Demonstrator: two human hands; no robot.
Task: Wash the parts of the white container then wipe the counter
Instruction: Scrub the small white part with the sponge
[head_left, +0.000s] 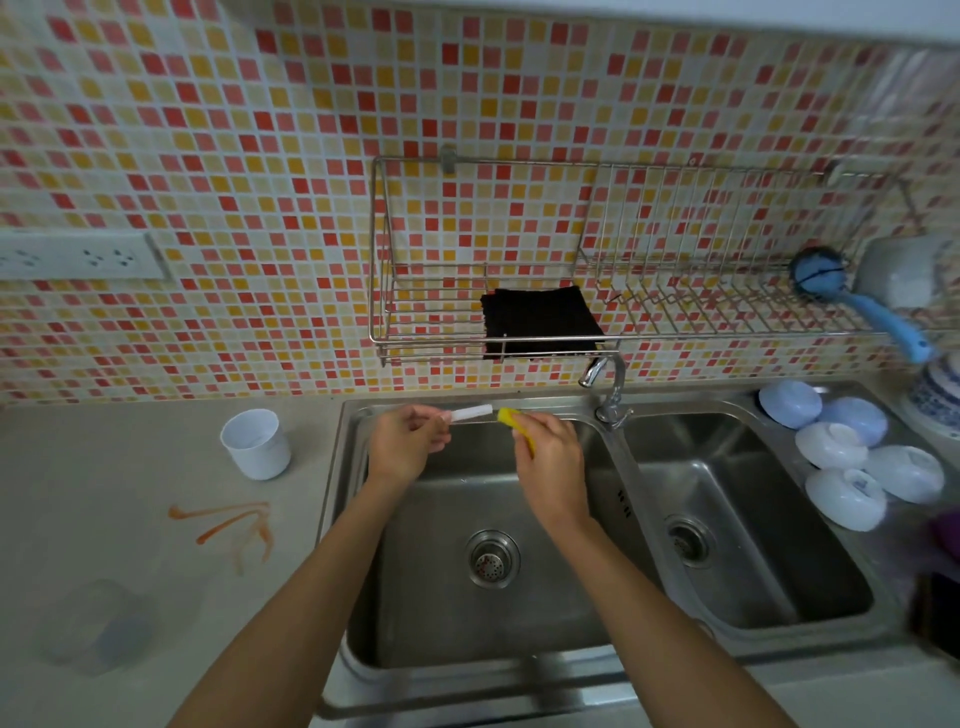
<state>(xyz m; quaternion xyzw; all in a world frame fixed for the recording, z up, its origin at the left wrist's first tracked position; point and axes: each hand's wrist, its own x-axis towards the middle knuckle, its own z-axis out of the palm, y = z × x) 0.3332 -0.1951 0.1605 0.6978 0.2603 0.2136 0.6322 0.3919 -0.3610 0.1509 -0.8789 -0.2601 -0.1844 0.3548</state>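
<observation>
Both forearms reach over the sink (618, 525); left hand (402, 447) pinches one end of the white tube (470, 413), long axis running rightward to meet the yellow sponge (511, 420) clasped in the right hand (550, 462), nearer the white cup (255, 442)'s opposite side

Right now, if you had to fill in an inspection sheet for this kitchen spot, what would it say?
Surface: grey counter carries orange smears left of the double sink.
Job's things: white cup stands upright on the counter; a thin white part is held over the left basin against a yellow sponge.
Clutter: upturned white bowls right of the sink; a clear tub near left, blurred.
Hands: left hand pinches the white part; right hand grips the sponge.
Cables: nothing seen; a wall socket strip sits unused.
Surroundings: mosaic tiles, wire rack holding a black cloth and blue brush; tap shows no water.
</observation>
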